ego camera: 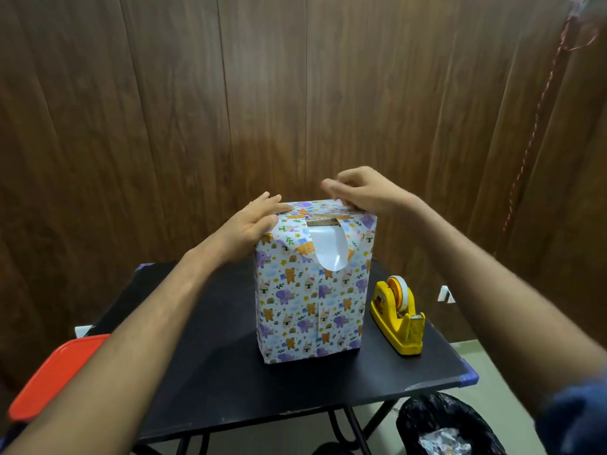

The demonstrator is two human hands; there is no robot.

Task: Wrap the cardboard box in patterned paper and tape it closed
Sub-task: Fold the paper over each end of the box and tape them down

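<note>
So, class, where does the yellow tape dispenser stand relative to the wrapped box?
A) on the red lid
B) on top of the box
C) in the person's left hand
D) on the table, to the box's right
D: the tape dispenser stands on the black table, right of the box.

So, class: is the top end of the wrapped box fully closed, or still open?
Still open. On the box, a strip of bare cardboard shows at the top, and a white-backed paper flap hangs loose down the front.

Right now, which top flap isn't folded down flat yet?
The front flap: it hangs over the box's front face, white underside showing. The right hand pinches the right one; the left hand presses the left.
</note>
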